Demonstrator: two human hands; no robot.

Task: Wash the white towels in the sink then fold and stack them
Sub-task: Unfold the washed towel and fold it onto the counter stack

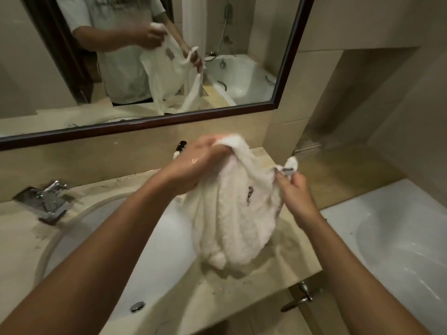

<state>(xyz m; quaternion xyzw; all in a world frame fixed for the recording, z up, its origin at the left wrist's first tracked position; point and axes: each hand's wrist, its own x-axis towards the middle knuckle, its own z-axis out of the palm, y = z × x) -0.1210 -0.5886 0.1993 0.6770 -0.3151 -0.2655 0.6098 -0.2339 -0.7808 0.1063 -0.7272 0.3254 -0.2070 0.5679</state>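
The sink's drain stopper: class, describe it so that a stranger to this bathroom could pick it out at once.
Start at the dark-framed mirror and drop to the white oval sink set in the beige counter. At the basin's near edge, under the left forearm, sits the drain stopper: a small round chrome disc, unlike the angular chrome faucet up on the counter.

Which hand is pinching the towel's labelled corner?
The right hand pinches the small corner with the dark label; the left hand instead grips a bunched wad of the white towel, higher up.
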